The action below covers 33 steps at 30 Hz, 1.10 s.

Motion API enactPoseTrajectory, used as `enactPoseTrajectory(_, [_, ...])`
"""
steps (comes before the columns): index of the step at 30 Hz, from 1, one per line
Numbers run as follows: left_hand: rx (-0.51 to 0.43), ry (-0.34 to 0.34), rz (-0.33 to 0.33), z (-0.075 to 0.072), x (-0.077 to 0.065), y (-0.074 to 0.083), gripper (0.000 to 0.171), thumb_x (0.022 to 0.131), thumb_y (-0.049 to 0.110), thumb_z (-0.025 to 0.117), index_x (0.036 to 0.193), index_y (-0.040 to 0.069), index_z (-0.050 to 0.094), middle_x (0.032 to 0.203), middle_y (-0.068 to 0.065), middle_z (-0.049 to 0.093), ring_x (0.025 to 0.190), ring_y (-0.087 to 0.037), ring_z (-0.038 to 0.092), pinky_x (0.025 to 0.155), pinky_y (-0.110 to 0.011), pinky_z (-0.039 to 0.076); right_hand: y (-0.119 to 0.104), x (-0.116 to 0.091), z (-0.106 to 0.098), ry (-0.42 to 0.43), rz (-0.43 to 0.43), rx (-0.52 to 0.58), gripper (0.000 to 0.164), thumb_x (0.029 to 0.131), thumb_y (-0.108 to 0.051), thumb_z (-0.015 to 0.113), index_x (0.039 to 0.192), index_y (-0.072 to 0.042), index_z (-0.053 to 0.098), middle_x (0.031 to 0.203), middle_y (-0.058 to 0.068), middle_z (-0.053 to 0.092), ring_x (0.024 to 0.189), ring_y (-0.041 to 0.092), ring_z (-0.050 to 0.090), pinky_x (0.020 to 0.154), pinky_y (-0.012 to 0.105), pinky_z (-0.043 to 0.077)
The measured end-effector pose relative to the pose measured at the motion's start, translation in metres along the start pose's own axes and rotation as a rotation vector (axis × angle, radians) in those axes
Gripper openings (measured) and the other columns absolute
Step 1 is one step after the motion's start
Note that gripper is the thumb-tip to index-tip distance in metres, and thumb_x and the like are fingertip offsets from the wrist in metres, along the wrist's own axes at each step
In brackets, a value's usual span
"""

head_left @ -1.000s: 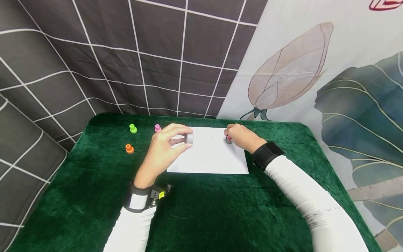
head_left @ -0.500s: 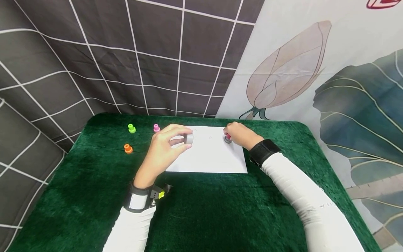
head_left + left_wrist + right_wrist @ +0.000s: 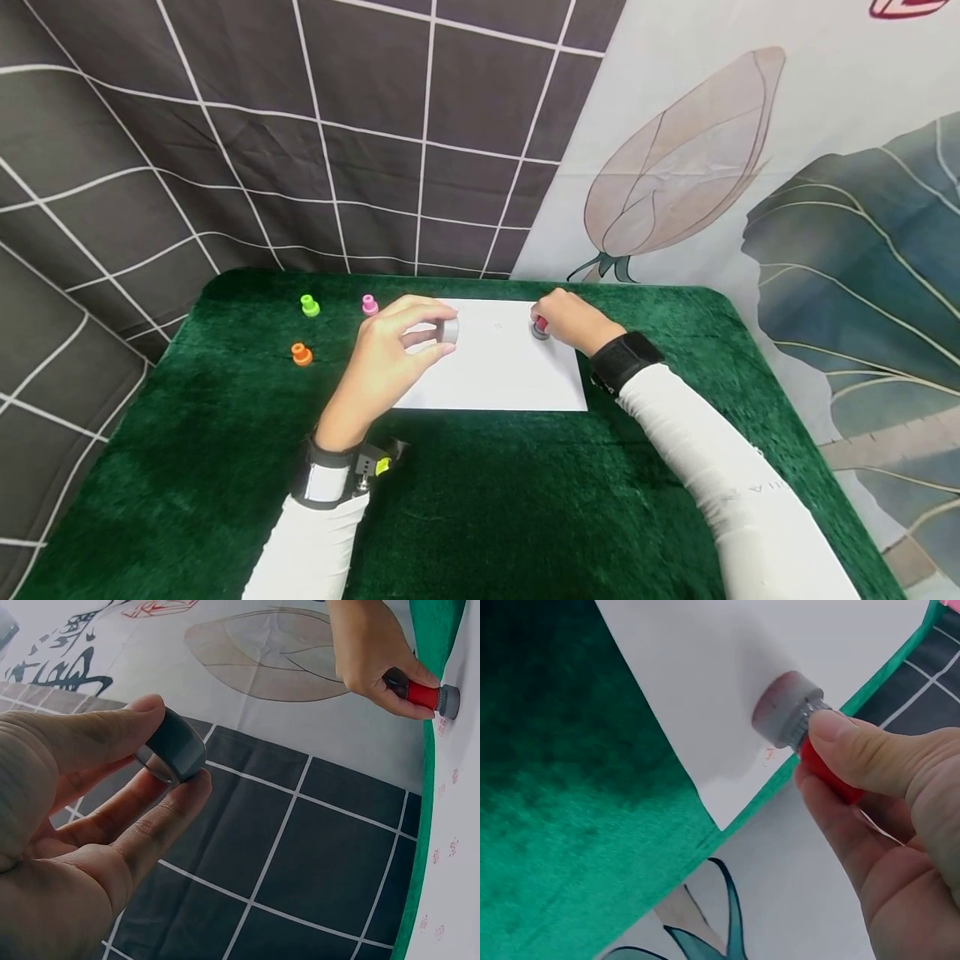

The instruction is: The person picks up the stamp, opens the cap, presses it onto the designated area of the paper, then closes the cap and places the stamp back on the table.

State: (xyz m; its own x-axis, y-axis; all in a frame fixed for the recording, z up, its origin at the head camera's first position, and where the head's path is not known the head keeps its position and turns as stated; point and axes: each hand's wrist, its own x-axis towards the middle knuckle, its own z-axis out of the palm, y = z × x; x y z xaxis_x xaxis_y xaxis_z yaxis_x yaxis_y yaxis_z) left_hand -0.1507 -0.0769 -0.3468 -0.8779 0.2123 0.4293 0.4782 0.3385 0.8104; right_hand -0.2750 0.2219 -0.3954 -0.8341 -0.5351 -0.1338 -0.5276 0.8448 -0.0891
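Observation:
My left hand (image 3: 393,346) holds a grey ring-shaped cap (image 3: 178,746) between thumb and fingertips, above the left part of a white sheet of paper (image 3: 502,375). In the left wrist view the cap's hollow side faces the palm. My right hand (image 3: 572,321) pinches a stamp (image 3: 786,709) by its red handle, near the sheet's far right corner. The stamp's grey head is tilted in the right wrist view, its reddish face partly visible close over the paper. Several small red prints (image 3: 454,847) mark the sheet, one of them beside the stamp.
A green stamp-like piece (image 3: 310,306), a pink one (image 3: 370,305) and an orange one (image 3: 302,354) stand on the green cloth (image 3: 465,500) at the left. Behind the table hang a grey checked cloth (image 3: 360,167) and a white printed one (image 3: 570,225).
The head view has shifted slightly, so everything sits a little further left. Both hands keep their holds, the cap in the left and the stamp in the right, almost in place.

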Motion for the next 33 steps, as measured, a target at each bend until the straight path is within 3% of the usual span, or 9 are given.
enactPoseTrajectory(5, [-0.002, 0.006, 0.002, 0.0001, -0.0004, 0.0005, 0.040, 0.080, -0.003, 0.086, 0.118, 0.006, 0.076, 0.121, -0.008, 0.071, 0.115, -0.024, 0.069, 0.093, -0.041, 0.061, 0.0000, -0.0044, 0.0036, 0.048, -0.018, -0.008, 0.022, 0.092, 0.012, 0.066, 0.104, -0.003, 0.078, 0.101, 0.011, 0.078, 0.095, 0.022, 0.072, 0.080, 0.036, 0.061])
enactPoseTrajectory(10, [-0.004, 0.009, -0.004, -0.0022, -0.0007, 0.0023, 0.041, 0.080, -0.004, 0.085, 0.119, 0.006, 0.075, 0.121, -0.009, 0.071, 0.116, -0.026, 0.069, 0.094, -0.042, 0.061, -0.0047, -0.0045, 0.0050, 0.059, -0.039, -0.085, 0.023, 0.092, 0.012, 0.067, 0.107, -0.001, 0.078, 0.097, 0.013, 0.078, 0.095, 0.026, 0.074, 0.078, 0.036, 0.061])
enactPoseTrajectory(14, [-0.003, 0.009, -0.007, -0.0028, -0.0007, 0.0024, 0.041, 0.081, -0.004, 0.085, 0.119, 0.006, 0.075, 0.121, -0.009, 0.071, 0.116, -0.026, 0.069, 0.094, -0.042, 0.061, -0.0078, -0.0019, 0.0027, 0.050, -0.045, -0.113, 0.024, 0.092, 0.012, 0.067, 0.110, 0.001, 0.078, 0.101, 0.016, 0.078, 0.097, 0.028, 0.075, 0.085, 0.038, 0.064])
enactPoseTrajectory(22, [0.027, 0.015, -0.016, -0.0040, -0.0023, 0.0037, 0.041, 0.081, 0.001, 0.086, 0.120, 0.008, 0.075, 0.122, -0.007, 0.071, 0.117, -0.024, 0.069, 0.095, -0.041, 0.060, -0.0060, 0.0023, -0.0021, -0.011, 0.028, -0.012, 0.027, 0.093, 0.012, 0.065, 0.114, 0.000, 0.077, 0.111, 0.017, 0.077, 0.105, 0.028, 0.074, 0.093, 0.041, 0.062])
enactPoseTrajectory(33, [0.022, 0.012, -0.021, -0.0029, -0.0016, 0.0034, 0.042, 0.081, -0.001, 0.086, 0.120, 0.006, 0.075, 0.122, -0.008, 0.071, 0.116, -0.025, 0.069, 0.094, -0.042, 0.061, -0.0024, -0.0013, 0.0002, 0.009, 0.036, 0.012, 0.027, 0.094, 0.013, 0.063, 0.111, -0.003, 0.078, 0.111, 0.014, 0.077, 0.106, 0.027, 0.073, 0.090, 0.039, 0.062])
